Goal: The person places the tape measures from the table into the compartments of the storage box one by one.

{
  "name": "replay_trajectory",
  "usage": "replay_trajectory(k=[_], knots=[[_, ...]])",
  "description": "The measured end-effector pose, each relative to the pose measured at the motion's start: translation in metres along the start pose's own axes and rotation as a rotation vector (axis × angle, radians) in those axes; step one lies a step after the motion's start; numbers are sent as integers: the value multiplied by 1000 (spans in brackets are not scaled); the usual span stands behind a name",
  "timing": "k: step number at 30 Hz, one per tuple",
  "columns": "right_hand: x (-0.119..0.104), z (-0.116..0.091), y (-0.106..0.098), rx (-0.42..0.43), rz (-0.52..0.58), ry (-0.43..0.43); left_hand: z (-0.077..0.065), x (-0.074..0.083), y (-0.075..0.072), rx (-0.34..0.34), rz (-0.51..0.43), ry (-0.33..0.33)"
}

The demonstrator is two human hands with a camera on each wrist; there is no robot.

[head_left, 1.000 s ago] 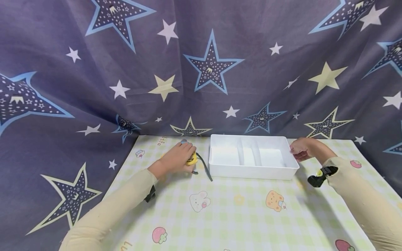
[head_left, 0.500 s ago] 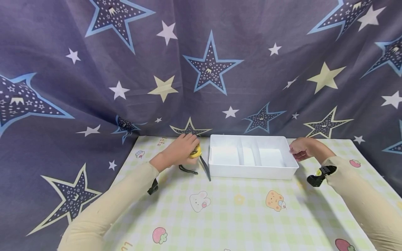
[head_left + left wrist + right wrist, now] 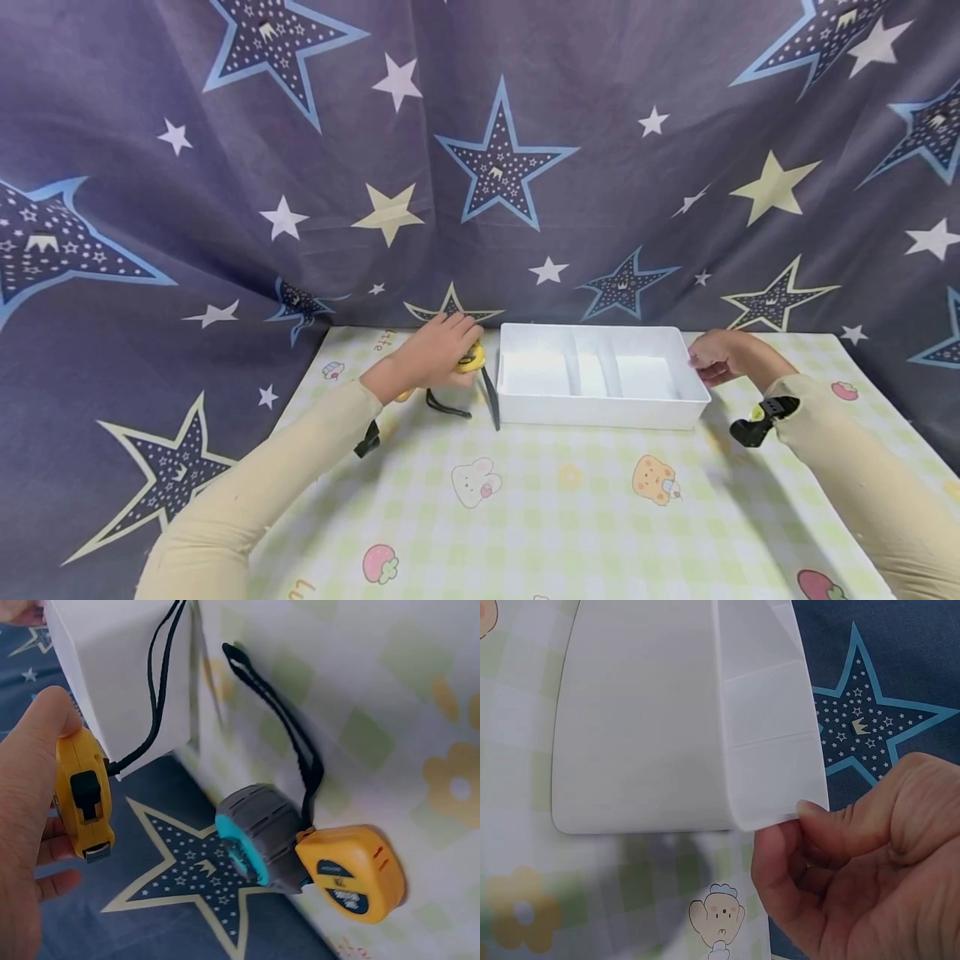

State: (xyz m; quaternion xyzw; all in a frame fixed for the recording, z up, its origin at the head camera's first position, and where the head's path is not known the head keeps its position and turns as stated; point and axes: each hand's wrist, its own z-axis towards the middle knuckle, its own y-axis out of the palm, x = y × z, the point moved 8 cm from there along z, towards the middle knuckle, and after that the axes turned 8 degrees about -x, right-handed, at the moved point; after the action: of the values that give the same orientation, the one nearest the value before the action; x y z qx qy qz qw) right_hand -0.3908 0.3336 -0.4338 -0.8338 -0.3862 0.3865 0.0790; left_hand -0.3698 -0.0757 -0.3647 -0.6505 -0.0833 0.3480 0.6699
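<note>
My left hand (image 3: pixel 435 350) grips a yellow tape measure (image 3: pixel 84 795) above the table, just left of a white divided storage box (image 3: pixel 600 412). A black wrist strap (image 3: pixel 491 400) hangs from that tape measure beside the box's left end. Below, in the left wrist view, a grey and teal tape measure (image 3: pixel 262 836) lies against a yellow-orange tape measure (image 3: pixel 356 874); in the head view my left hand mostly hides them. My right hand (image 3: pixel 723 358) holds the box's right end, thumb and fingers pinching the rim in the right wrist view. The box's visible compartments hold nothing.
The table's checked cloth (image 3: pixel 570 533) stretches in front of the box. A dark star-patterned curtain (image 3: pixel 495 250) hangs right behind the box and along the left side. Another black strap loop (image 3: pixel 447 407) lies on the cloth left of the box.
My left hand has lifted the yellow tape measure off the table and moved slightly right and away toward the box, its strap trailing. My right hand stays at the box's right end.
</note>
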Motion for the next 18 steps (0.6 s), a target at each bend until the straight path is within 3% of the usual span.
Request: replay_trajectory(k=[4,9,14,18], knots=[[0,1,1,-3,-6,4,1,-1,-11,18,9,15],[0,0,1,4,0,1,8,-5,-26,-44,-5,4],[0,1,0,2,-4,3,19,-11,-51,-94,-25,-11],[0,2,0,-7,-15,5,30,-15,-75,-92,-27,-21]])
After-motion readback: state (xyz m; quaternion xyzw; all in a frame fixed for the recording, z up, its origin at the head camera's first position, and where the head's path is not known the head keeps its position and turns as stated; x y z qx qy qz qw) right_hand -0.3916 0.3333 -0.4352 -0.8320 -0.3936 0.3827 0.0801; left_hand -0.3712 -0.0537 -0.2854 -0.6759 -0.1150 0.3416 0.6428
